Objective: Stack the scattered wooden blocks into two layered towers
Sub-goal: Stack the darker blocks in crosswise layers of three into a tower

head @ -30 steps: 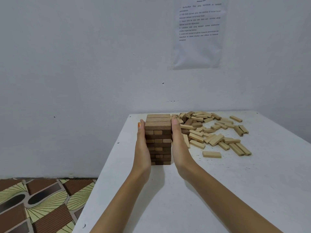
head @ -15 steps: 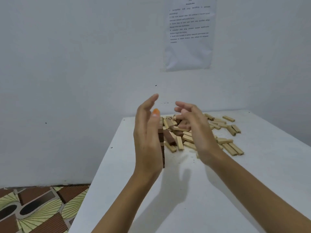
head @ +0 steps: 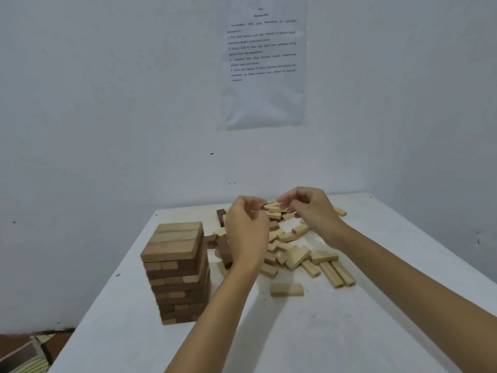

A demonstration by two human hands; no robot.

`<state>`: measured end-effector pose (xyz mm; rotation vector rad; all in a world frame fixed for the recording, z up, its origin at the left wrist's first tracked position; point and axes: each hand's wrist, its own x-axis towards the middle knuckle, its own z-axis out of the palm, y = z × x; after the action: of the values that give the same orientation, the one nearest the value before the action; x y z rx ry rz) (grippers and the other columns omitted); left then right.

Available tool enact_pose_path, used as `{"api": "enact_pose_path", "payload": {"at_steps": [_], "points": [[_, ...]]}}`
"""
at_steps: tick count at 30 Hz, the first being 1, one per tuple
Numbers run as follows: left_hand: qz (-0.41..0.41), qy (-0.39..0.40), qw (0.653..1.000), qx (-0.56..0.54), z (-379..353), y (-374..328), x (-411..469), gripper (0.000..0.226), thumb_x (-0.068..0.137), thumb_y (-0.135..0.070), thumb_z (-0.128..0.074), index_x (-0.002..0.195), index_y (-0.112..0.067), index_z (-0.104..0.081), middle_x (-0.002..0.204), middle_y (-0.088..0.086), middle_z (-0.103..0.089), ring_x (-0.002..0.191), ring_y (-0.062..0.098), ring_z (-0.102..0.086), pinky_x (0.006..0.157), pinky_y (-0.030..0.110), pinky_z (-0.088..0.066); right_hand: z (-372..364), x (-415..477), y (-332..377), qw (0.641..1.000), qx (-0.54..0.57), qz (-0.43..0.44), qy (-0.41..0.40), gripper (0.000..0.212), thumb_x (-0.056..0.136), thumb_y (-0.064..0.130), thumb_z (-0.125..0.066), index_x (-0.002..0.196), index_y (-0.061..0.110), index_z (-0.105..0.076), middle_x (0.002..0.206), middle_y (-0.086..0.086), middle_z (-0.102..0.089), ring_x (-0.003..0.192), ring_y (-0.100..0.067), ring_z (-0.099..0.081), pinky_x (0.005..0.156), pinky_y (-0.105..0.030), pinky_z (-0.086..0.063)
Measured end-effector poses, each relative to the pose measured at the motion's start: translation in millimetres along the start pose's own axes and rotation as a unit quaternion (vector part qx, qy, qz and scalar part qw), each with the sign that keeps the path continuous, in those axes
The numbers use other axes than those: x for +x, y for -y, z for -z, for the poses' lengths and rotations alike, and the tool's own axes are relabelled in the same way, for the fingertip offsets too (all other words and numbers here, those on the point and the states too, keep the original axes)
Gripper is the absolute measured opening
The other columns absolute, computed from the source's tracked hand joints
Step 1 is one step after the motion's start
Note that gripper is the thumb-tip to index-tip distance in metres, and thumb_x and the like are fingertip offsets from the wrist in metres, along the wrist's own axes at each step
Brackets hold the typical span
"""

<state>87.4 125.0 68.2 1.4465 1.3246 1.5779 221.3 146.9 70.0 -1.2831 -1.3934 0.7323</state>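
1. The finished tower of dark and light wooden blocks [head: 176, 270] stands at centre left of the frame on the white table [head: 349, 332]. The scattered pale wooden blocks [head: 293, 254] lie heaped just to its right, at centre.
2. My left hand [head: 247, 232] and right hand [head: 309, 211] are over the far part of the heap with fingers curled. I cannot tell whether either pinches a block.
3. I judge it best to lift blocks from the top of the heap and start the second tower on bare table at lower right, well apart from the first. My left forearm should stay off the tower.
4. A second ago both palms pressed flat against the tower's sides. Half a second ago they were raised and spread in front of it. Now they have left it, and it shows whole.
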Motion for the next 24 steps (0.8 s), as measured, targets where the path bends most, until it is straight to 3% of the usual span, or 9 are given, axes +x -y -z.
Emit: {"api": "enact_pose_path", "payload": {"at_steps": [1,4,7,11,14,15,19,22,24], "points": [[0.022,-0.017,1.0,0.012,-7.1,4.5,9.9,0.022,0.085,-0.001,-0.052,0.096,-0.017,-0.061,0.092,-0.007,-0.061,0.088,0.01,-0.06,0.073,0.023,-0.053,1.0,9.2,-6.7,1.0,-0.018,0.002,0.012,0.038,0.088,-0.008,-0.045,0.079,0.02,-0.07,0.083,-0.001,-0.069,0.075,-0.01,-0.059,0.066,-0.017,-0.046],[0.086,-0.053,0.994,0.033,-21.1,19.6,44.9,0.021,0.087,-0.001,-0.052,0.098,-0.016,-0.06,0.097,-0.002,-0.059,0.083,0.012,-0.058,0.057,0.019,-0.049,0.6,36.7,-25.7,0.998,-0.058,-0.003,0.035,0.038,0.088,-0.008,-0.046,0.079,0.02,-0.07,0.089,0.001,-0.07,0.087,-0.016,-0.064,0.079,-0.027,-0.053],[0.126,-0.07,0.987,0.076,-25.7,37.9,78.6,0.022,0.085,-0.002,-0.053,0.099,-0.016,-0.061,0.105,0.004,-0.062,0.089,0.023,-0.062,0.078,0.037,-0.054,-3.8,64.5,-41.3,0.992,-0.11,0.006,0.055,0.035,0.09,-0.005,-0.048,0.084,0.022,-0.069,0.097,-0.001,-0.07,0.096,-0.026,-0.065,0.084,-0.036,-0.054],[0.153,-0.084,0.972,0.159,-22.9,62.1,107.7,0.022,0.084,-0.004,-0.059,0.102,-0.015,-0.064,0.103,0.006,-0.066,0.091,0.022,-0.061,0.091,0.042,-0.049,-15.8,98.5,-55.7,0.982,-0.156,0.032,0.1,0.027,0.095,0.002,-0.048,0.104,0.016,-0.07,0.112,0.0,-0.067,0.101,-0.017,-0.061,0.071,-0.017,-0.049],[0.175,-0.075,0.955,0.229,-14.9,78.7,117.9,0.017,0.083,-0.01,-0.061,0.098,-0.017,-0.065,0.108,0.004,-0.065,0.106,0.026,-0.057,0.093,0.042,-0.046,-25.4,118.9,-63.9,0.968,-0.195,0.051,0.149,0.028,0.097,0.005,-0.047,0.111,0.016,-0.068,0.12,0.002,-0.063,0.112,-0.012,-0.055,0.089,-0.023,-0.047],[0.182,-0.064,0.95,0.245,-13.1,82.4,118.6,0.015,0.083,-0.011,-0.061,0.097,-0.017,-0.065,0.109,0.004,-0.065,0.107,0.027,-0.057,0.092,0.041,-0.047,-28.0,123.5,-65.6,0.962,-0.208,0.054,0.167,0.028,0.097,0.005,-0.047,0.11,0.017,-0.068,0.118,0.004,-0.063,0.112,-0.011,-0.055,0.091,-0.025,-0.046],[0.183,-0.032,0.945,0.271,-13.0,90.4,121.2,0.016,0.084,-0.015,-0.063,0.1,-0.013,-0.062,0.114,0.009,-0.062,0.105,0.028,-0.058,0.091,0.041,-0.049,-34.6,129.4,-70.0,0.943,-0.218,0.059,0.243,0.027,0.095,0.003,-0.048,0.106,0.016,-0.068,0.1,0.011,-0.062,0.094,-0.007,-0.056,0.076,-0.017,-0.041],[0.179,-0.027,0.943,0.28,-16.2,93.9,123.5,0.029,0.085,-0.017,-0.062,0.113,-0.009,-0.055,0.121,0.012,-0.056,0.109,0.03,-0.055,0.092,0.04,-0.046,-37.0,130.3,-75.2,0.923,-0.258,0.08,0.275,0.024,0.089,0.01,-0.057,0.108,0.023,-0.063,0.113,0.011,-0.063,0.112,-0.012,-0.055,0.103,-0.035,-0.034],[0.184,-0.025,0.941,0.284,-17.3,96.2,124.3,0.03,0.087,-0.02,-0.061,0.113,-0.006,-0.055,0.123,0.015,-0.055,0.11,0.032,-0.054,0.092,0.04,-0.046,-37.9,128.4,-74.6,0.912,-0.282,0.091,0.283,0.024,0.088,0.018,-0.059,0.109,0.029,-0.062,0.117,0.012,-0.06,0.117,-0.011,-0.049,0.106,-0.04,-0.024]]}}
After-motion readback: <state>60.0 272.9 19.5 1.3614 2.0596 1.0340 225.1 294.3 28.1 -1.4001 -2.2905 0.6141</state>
